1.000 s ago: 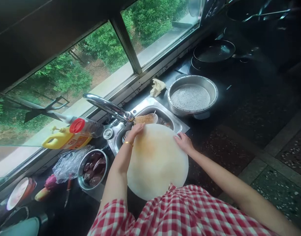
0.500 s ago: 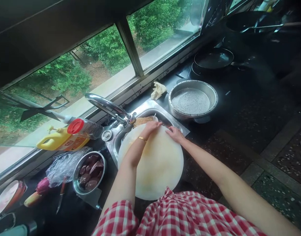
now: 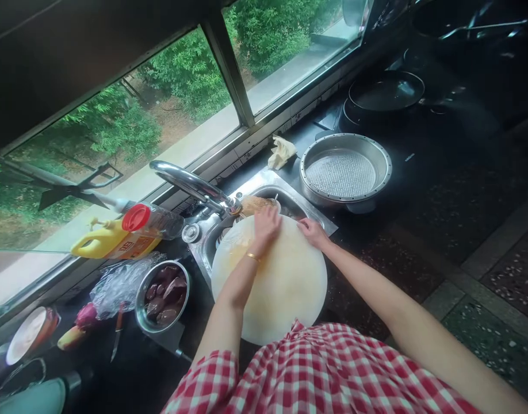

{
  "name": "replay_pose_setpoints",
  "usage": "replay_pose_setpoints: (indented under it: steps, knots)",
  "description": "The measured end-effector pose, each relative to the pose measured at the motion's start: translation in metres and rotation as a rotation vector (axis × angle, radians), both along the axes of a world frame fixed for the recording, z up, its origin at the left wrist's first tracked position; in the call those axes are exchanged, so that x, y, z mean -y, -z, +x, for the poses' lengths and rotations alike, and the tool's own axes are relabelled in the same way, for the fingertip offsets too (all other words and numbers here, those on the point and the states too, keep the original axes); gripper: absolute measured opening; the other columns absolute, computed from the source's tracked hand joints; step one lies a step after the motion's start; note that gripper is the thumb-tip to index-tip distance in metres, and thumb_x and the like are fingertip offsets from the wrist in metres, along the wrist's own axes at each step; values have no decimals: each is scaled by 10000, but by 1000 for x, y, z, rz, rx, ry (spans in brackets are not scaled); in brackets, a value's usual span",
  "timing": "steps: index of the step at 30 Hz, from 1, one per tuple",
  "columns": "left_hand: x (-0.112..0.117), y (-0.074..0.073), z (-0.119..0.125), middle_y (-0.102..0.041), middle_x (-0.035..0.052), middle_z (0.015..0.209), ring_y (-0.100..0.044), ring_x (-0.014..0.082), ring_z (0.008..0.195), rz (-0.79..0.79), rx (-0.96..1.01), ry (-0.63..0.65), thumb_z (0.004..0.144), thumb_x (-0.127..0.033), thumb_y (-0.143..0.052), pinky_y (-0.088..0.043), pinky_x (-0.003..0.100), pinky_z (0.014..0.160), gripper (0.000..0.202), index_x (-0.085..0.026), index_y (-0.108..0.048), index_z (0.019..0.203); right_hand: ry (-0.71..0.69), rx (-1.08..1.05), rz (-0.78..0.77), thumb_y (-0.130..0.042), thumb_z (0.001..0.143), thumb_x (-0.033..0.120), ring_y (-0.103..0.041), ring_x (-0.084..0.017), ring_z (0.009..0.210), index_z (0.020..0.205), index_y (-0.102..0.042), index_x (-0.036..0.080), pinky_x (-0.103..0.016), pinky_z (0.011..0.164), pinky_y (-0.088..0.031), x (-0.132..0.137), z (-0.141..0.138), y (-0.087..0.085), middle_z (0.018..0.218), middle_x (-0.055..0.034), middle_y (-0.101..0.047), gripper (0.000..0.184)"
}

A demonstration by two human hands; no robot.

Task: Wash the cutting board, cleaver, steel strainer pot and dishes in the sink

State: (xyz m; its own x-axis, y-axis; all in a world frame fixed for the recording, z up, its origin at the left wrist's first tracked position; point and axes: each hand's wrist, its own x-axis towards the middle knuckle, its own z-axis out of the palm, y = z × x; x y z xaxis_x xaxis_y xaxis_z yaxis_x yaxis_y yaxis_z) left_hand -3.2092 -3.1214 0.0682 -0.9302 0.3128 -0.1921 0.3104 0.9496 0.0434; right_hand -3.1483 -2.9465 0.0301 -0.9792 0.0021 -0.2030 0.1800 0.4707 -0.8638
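A round white cutting board [image 3: 281,287] lies tilted over the steel sink [image 3: 264,181], its near edge against my checked shirt. My left hand [image 3: 266,227], a gold bangle on its wrist, rests flat on the board's far part with fingers stretched toward the sink. My right hand [image 3: 312,232] grips the board's far right edge. A brown scrubbing pad [image 3: 255,204] sits in the sink just beyond my left fingers, under the chrome faucet [image 3: 190,183].
A perforated steel tray [image 3: 345,169] stands right of the sink, a dark pan [image 3: 387,92] behind it, a crumpled cloth [image 3: 281,152] by the window. To the left are a yellow oil bottle [image 3: 121,238], a steel bowl of dark red pieces [image 3: 163,293] and a knife [image 3: 117,339].
My left hand has slid rightward along the board's far edge and now lies flat nearer my right hand. My right hand has kept its hold on the board's rim.
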Motion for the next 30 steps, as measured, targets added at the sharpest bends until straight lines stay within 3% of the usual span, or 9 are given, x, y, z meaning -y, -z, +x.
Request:
replay_pose_setpoints:
  steps: [2,4,7,11,14,18,21,26,30]
  knots:
    - [-21,7,21,-309,122,1513,-236,278,1408,31,0,125,935,-451,-287,-169,487,1143,577,-166,-354,1432,-2,-25,6,-425,895,326,-612,-202,893,922,-631,182,-306,806,-427,-1,0,0,954,-82,-687,253]
    - [-23,9,44,-238,116,1542,-186,262,1428,53,31,241,928,-486,-288,-165,457,1156,629,-155,-286,1463,-1,-39,13,-405,897,323,-610,-203,889,918,-633,174,-307,806,-426,-2,1,0,951,-90,-686,273]
    - [18,2,72,-222,94,1550,-185,249,1430,34,79,278,917,-526,-297,-170,425,1164,647,-191,-277,1470,9,-35,8,-397,889,321,-608,-203,874,904,-642,175,-303,792,-429,-4,6,-2,934,-87,-687,286]
    - [96,-15,72,-219,143,1543,-168,265,1433,-79,50,-76,940,-445,-254,-155,428,1167,620,-111,-283,1462,47,-8,18,-393,891,348,-601,-210,888,921,-655,184,-301,785,-422,-8,16,-3,955,-82,-684,311]
    - [111,-20,47,-186,183,1544,-151,279,1435,-93,-14,-309,942,-403,-240,-156,439,1163,631,-46,-241,1463,82,32,53,-360,910,372,-600,-218,883,948,-658,187,-301,768,-413,-11,22,-1,952,-84,-684,353]
    - [67,-13,7,-215,156,1542,-160,266,1434,9,13,-170,948,-392,-242,-144,443,1162,595,-96,-260,1463,154,66,119,-337,921,368,-600,-237,865,935,-664,186,-311,740,-400,-21,23,0,938,-102,-688,375]
    - [24,-6,3,-190,165,1547,-145,269,1437,83,108,15,950,-396,-243,-142,436,1162,591,-92,-281,1455,233,92,160,-325,929,374,-600,-245,823,887,-671,180,-315,709,-397,-28,23,0,903,-120,-692,399]
    - [-36,6,80,-187,147,1549,-129,243,1442,242,173,420,916,-522,-289,-143,417,1169,704,-114,-201,1483,318,88,155,-317,936,364,-607,-245,858,942,-681,157,-303,727,-411,-34,28,0,946,-140,-695,419]
    - [-54,9,125,-230,124,1541,-167,230,1436,276,188,606,909,-551,-293,-149,387,1168,710,-141,-218,1483,364,126,111,-324,936,357,-616,-233,884,989,-692,151,-294,755,-431,-36,40,3,973,-135,-701,425]
